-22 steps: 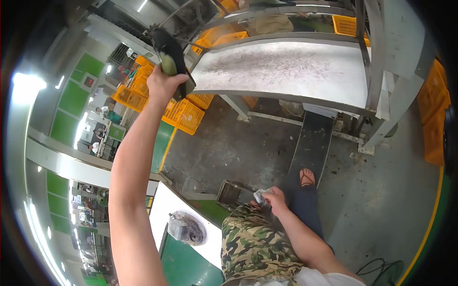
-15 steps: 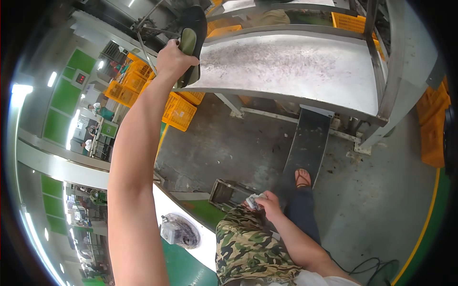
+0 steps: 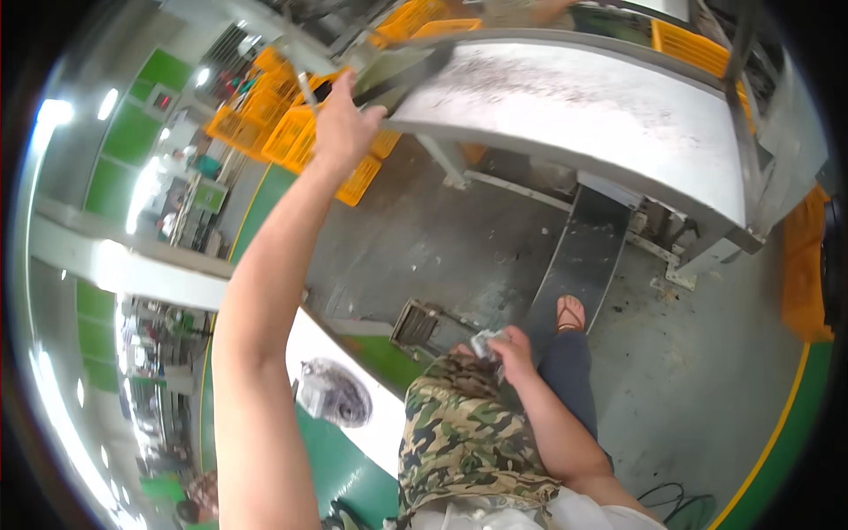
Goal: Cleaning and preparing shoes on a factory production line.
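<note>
My left hand (image 3: 346, 128) is stretched far forward at the left end of a white work surface (image 3: 583, 106). Its fingers and thumb close on the near end of a flat, shoe-shaped piece (image 3: 397, 75), olive green and black, smeared by motion. The piece lies tilted over the edge of that surface; whether it rests there I cannot tell. Close to my lap, my right hand (image 3: 515, 352) pinches a crumpled whitish cloth (image 3: 486, 343).
Orange crates (image 3: 291, 132) are stacked beyond my left hand, with another stack (image 3: 806, 274) at far right. A grey lump on a round dark piece (image 3: 334, 393) sits on a white ledge by my left elbow. My foot (image 3: 571, 311) rests by a long dark pedal (image 3: 579, 247).
The view has shifted left. The shoe-shaped piece in my left hand has swung from upright to slanting rightward, over the white surface's end. My right hand keeps the cloth near my lap.
</note>
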A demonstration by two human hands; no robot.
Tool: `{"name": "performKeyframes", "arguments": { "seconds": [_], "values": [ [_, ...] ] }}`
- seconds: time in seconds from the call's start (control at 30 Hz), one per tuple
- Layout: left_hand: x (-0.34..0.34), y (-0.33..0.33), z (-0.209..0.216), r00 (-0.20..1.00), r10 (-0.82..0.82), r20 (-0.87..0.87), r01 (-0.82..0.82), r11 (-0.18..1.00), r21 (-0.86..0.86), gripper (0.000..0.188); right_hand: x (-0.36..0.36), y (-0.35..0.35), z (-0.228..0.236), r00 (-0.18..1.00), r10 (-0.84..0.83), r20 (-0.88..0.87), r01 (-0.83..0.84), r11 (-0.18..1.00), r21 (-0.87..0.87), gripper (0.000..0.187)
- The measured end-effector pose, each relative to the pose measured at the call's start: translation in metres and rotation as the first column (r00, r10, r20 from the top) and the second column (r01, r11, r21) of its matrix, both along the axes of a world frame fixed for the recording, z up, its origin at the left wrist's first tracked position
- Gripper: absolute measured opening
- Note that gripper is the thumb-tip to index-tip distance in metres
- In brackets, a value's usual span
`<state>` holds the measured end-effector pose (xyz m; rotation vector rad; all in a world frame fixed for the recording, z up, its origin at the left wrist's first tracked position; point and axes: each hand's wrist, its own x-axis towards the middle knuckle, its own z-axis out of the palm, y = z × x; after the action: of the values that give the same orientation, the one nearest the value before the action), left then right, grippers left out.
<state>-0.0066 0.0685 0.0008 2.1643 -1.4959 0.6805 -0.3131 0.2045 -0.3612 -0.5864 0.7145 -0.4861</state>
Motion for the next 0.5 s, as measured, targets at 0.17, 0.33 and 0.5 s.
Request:
{"name": "performKeyframes", "arguments": {
  "seconds": [0.17, 0.33, 0.5],
  "values": [
    [-0.068, 0.223, -0.053, 0.983, -0.062, -0.172, 0.088, 0.986, 0.143, 0.076, -0.004, -0.008, -0.011, 0.997, 0.055, -0.045, -0.057, 0.998, -0.022, 0.014],
    [-0.127, 0.501, -0.150, 0.696, 0.569, -0.438, -0.322, 0.793, 0.518, 0.079, -0.004, -0.012, -0.025, 0.995, 0.097, 0.021, -0.099, 0.991, 0.086, 0.007],
    [-0.231, 0.746, -0.261, 0.169, 0.940, -0.297, -0.570, 0.339, 0.749, 0.079, -0.014, -0.021, -0.031, 0.981, 0.188, -0.050, -0.183, 0.978, 0.101, 0.012]
  ]
}}
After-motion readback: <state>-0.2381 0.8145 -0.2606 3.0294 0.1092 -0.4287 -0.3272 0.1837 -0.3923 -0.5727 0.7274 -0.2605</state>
